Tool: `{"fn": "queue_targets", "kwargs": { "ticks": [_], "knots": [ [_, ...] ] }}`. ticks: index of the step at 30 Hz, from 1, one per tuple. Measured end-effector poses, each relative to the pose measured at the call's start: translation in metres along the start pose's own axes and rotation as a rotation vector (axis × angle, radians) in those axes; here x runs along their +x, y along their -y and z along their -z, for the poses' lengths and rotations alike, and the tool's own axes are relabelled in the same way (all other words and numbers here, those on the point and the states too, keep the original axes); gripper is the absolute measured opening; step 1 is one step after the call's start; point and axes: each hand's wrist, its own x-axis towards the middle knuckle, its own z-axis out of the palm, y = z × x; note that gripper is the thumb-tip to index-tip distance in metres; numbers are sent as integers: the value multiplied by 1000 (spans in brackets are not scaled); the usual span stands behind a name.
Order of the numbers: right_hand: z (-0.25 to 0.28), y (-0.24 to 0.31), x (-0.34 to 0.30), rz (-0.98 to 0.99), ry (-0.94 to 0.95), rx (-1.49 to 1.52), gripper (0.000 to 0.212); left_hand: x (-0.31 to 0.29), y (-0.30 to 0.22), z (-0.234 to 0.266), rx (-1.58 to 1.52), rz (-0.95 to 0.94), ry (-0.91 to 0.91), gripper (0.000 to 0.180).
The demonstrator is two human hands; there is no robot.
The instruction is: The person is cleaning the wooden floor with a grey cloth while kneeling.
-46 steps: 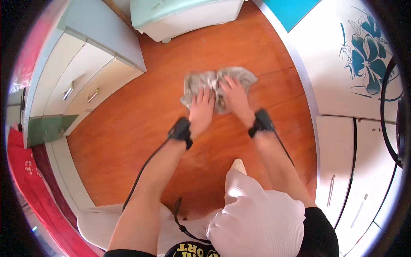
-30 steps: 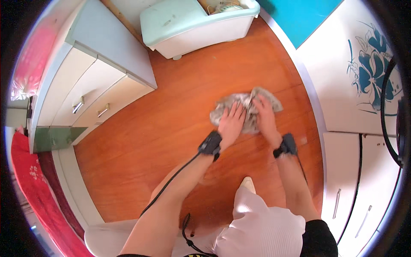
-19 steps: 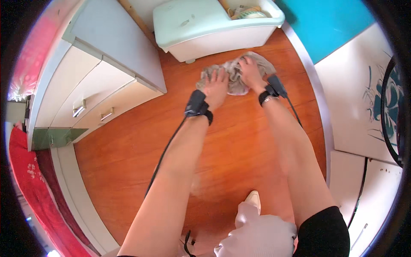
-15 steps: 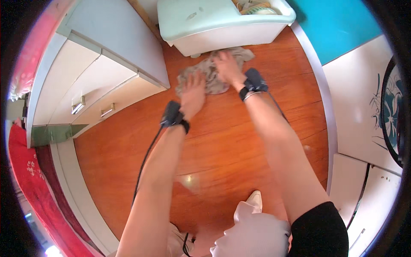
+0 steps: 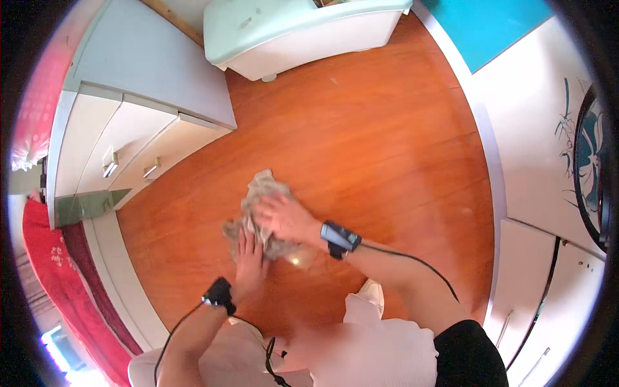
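A crumpled grey-beige cloth (image 5: 263, 183) lies on the reddish-brown wooden floor (image 5: 367, 148), left of the middle of the view. My right hand (image 5: 285, 217) rests flat on the cloth, its fingers spread and pointing left. Just below it, my left hand (image 5: 250, 258) presses the cloth's near left part, with fingers stretched forward. Both palms face down, and the cloth under them is partly hidden. Each wrist wears a black strapped device with a cable.
A white bin with a pale green lid (image 5: 277, 29) stands at the back. Cream drawers (image 5: 138, 129) with metal handles line the left, near a red cloth (image 5: 58, 258). White cabinet doors (image 5: 522, 161) run along the right. My white shoe (image 5: 371, 293) is close behind my hands.
Both hands have drawn the cloth back from the bin, nearer to me and to the left. My right forearm now slants across from the right, and the view has shifted slightly.
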Motion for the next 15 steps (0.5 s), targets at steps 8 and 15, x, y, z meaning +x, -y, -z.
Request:
{"fn": "queue_targets", "kwargs": {
  "ticks": [8,15],
  "knots": [
    [118,-160,2,-418,-84,-422,42,247,-50,73,34,-181,-221,60],
    [112,-87,-67,-507,91,-279,67,174,-79,32,175,-390,-150,57]
  ]
}}
